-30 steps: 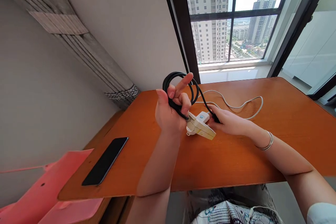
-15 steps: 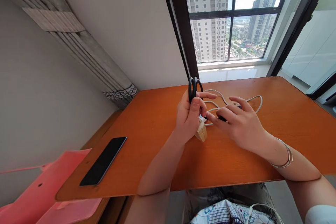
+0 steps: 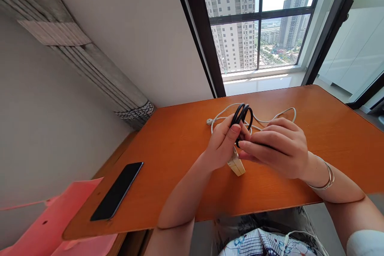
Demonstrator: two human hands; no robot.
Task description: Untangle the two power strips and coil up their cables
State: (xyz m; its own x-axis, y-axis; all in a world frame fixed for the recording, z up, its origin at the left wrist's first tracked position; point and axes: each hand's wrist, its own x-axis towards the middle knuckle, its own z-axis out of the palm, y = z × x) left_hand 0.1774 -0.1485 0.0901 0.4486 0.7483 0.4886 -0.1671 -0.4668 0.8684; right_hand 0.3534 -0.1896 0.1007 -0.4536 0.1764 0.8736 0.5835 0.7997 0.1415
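My left hand (image 3: 223, 142) is closed around a coiled black cable (image 3: 242, 114), whose loops stick up above the fingers. My right hand (image 3: 279, 146) pinches part of the same black cable just right of the left hand. Under the hands, a cream-coloured block (image 3: 237, 165), perhaps a power strip or adapter, lies on the table and is partly hidden by them. A white cord (image 3: 222, 111) runs in loose loops behind both hands, with a small white plug (image 3: 209, 121) at its left side.
A black phone (image 3: 117, 192) lies on the left of the orange-brown table (image 3: 171, 144). Beyond the table's left edge is a pink folder-like sheet (image 3: 60, 208). Behind stand a window (image 3: 261, 16) and a gathered grey curtain (image 3: 105, 80).
The black coil has tipped rightward and moved toward my right hand. My right fingers have curled in to pinch the cable. The plug and more white cord now show on the left.
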